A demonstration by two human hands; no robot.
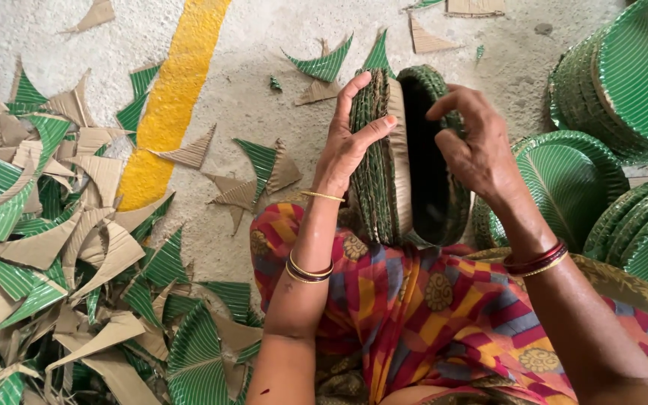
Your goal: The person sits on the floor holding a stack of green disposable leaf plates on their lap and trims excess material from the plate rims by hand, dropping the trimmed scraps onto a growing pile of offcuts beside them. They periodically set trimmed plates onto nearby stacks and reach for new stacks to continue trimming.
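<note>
A stack of green striped paper plates (375,161) stands on edge on my lap, split into two bunches with a dark gap between them. My left hand (346,142) grips the left bunch, fingers over its top rim and thumb on its inner side. Fingers curled, my right hand (474,146) holds the rim of the right bunch (444,195). Bangles circle both wrists. My lap is covered by a multicoloured cloth (421,300).
Stacks of finished green plates (631,75) lie at the right, and one plate (564,180) lies face up beside my right hand. A heap of green and brown cardboard offcuts (54,255) covers the floor at the left. A yellow painted line (170,97) crosses the concrete floor.
</note>
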